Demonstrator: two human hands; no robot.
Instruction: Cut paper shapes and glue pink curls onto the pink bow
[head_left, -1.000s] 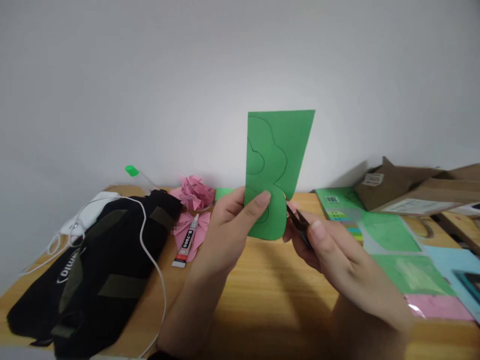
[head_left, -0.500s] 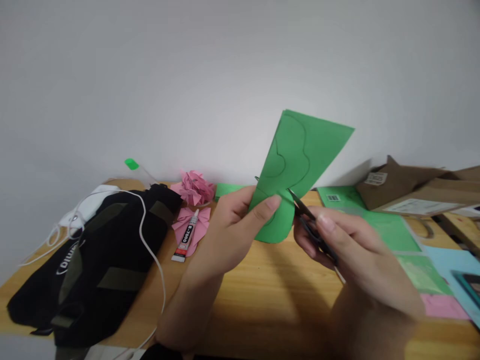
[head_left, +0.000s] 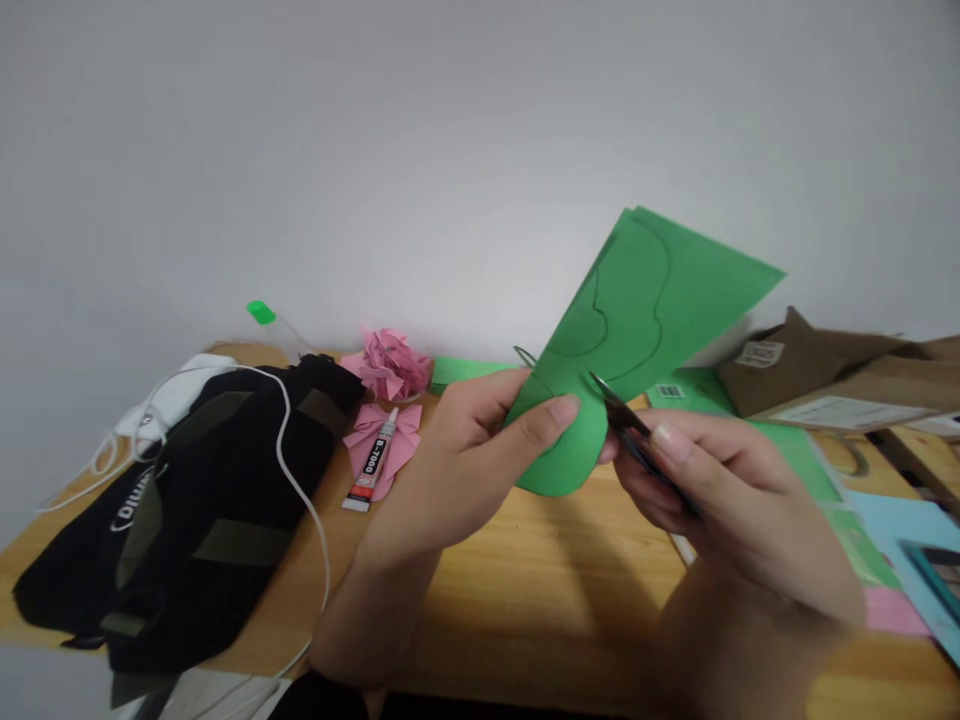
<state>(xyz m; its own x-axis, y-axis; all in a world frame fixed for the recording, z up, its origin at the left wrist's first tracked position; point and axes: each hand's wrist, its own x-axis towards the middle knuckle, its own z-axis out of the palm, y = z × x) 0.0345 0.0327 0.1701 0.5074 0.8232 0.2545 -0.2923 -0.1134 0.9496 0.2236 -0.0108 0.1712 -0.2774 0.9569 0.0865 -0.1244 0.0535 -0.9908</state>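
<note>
My left hand (head_left: 480, 450) pinches the lower end of a folded green paper (head_left: 645, 305) with a curved outline drawn on it. The paper leans up and to the right, above the wooden desk (head_left: 525, 600). My right hand (head_left: 720, 500) grips small dark scissors (head_left: 626, 425), whose blades meet the paper's right edge just above its rounded, cut lower end.
A black pouch (head_left: 195, 500) with a white cable (head_left: 300, 500) lies at the left. Pink paper flowers (head_left: 390, 365) and a glue tube (head_left: 373, 462) sit behind my left hand. Green, pink and blue sheets (head_left: 840, 500) and brown paper bags (head_left: 825, 375) fill the right side.
The green paper has swung from upright to leaning right. Both hands have drifted slightly right, and the scissors have stayed at the paper's edge.
</note>
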